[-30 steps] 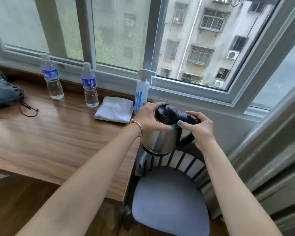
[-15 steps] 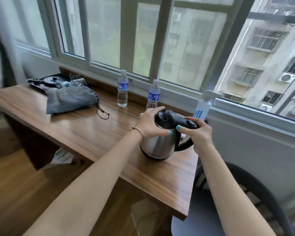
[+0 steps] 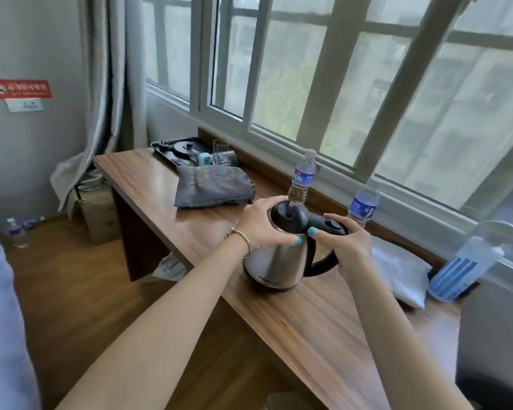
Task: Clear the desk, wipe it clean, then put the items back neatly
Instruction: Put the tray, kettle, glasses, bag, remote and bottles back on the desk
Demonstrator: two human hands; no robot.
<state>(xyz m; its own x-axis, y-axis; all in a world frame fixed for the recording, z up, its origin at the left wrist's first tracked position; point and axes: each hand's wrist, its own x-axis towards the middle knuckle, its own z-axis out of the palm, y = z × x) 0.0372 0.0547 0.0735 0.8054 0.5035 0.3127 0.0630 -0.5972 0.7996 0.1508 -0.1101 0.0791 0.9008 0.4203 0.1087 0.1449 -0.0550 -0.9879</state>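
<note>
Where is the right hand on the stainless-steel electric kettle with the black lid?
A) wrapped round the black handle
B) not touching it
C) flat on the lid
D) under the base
A: the right hand curls round the black handle of the stainless-steel electric kettle, while the left hand holds the body near the lid.

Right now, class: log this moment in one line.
left hand: grips kettle body | right hand: grips handle | kettle: over desk
</note>
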